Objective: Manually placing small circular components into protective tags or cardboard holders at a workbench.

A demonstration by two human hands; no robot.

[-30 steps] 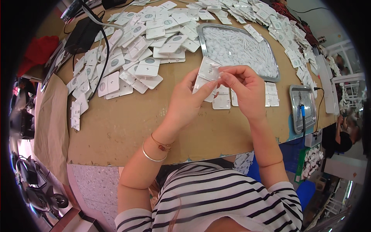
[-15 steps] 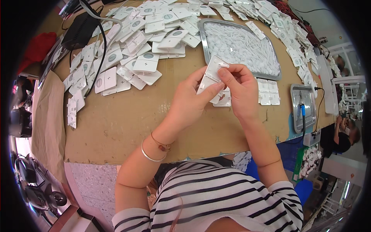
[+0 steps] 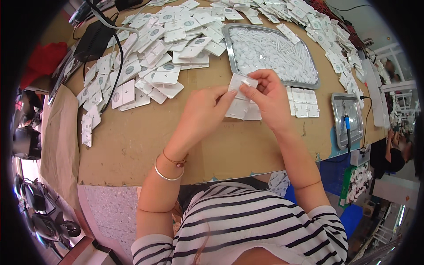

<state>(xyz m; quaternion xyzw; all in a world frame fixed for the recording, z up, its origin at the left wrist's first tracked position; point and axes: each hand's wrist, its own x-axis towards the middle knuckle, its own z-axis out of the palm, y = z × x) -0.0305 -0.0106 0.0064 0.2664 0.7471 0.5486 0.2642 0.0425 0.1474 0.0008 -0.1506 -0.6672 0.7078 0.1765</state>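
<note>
A white plastic panel with a hinged-looking lower half (image 3: 237,107) is held between my hands above the table. My left hand (image 3: 204,110) grips its left edge, thumb lying on the face. My right hand (image 3: 270,99) pinches at its upper right corner, where a small white peg-like part shows between thumb and fingers; whether that part is loose or attached I cannot tell. Just beyond the held panel, another white panel (image 3: 252,113) lies on the table, partly covered. Beside my right hand, several similar panels (image 3: 304,104) lie in a row.
A metal tray (image 3: 229,48) of small white pegs and pieces stands behind my hands. White panels (image 3: 170,57) are heaped at the left, more (image 3: 338,62) at the far right. A smaller tray (image 3: 339,137) holds a blue-handled corded tool (image 3: 347,123). A black box (image 3: 92,39) with cables stands far left.
The held panel has turned from a steep tilt to show its face more flatly, and sits slightly lower. My left hand has shifted left, its thumb now on the panel's left edge.
</note>
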